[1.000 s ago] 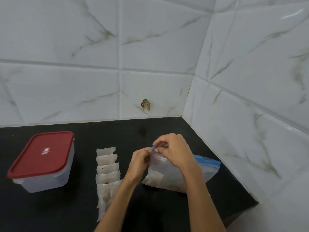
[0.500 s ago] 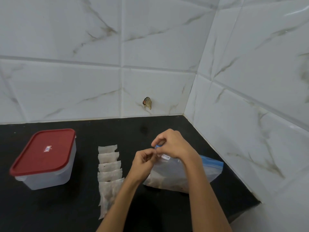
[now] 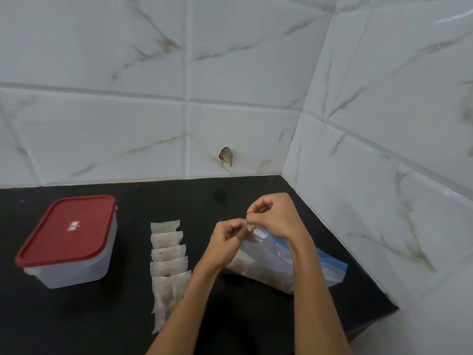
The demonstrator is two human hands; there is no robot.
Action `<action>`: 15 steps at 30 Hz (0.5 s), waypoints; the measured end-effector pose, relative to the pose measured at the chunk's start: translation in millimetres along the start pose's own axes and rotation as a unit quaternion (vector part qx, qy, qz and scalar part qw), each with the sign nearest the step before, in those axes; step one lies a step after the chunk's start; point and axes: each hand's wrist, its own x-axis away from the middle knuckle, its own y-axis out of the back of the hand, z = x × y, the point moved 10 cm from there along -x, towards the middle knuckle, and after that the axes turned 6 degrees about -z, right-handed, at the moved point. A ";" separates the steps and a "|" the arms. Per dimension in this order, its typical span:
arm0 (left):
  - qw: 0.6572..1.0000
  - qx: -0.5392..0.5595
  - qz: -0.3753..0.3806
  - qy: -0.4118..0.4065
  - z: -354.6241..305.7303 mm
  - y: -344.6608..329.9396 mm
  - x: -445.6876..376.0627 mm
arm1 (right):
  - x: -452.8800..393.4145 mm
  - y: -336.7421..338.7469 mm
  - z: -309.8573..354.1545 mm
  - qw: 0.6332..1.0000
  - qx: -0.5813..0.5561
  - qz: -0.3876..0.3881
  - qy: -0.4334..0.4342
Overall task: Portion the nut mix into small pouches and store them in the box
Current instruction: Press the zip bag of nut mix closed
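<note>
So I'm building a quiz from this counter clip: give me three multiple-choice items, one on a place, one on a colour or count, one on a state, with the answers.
1. Where does the row of small pouches lie?
A. Between the box and the zip bag
B. On top of the box lid
C. Behind the zip bag, against the wall

2. What colour is the box lid?
A. Blue
B. Red
C. White

3. What state is the box in?
A. Lid off, lying beside it
B. Tipped on its side
C. Closed, lid on

Answers:
1. A, the pouches sit in an overlapping line on the black counter, box to one side, zip bag to the other.
2. B, the lid is red with a small label.
3. C, the lid sits flat on the upright box, while the left hand and right hand pinch the bag's top edge.
</note>
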 end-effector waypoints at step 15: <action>0.999 0.034 -0.005 0.031 0.6 10.0 7.5 | 24.6 -10.4 -14.4 0.990 0.133 0.049 -0.020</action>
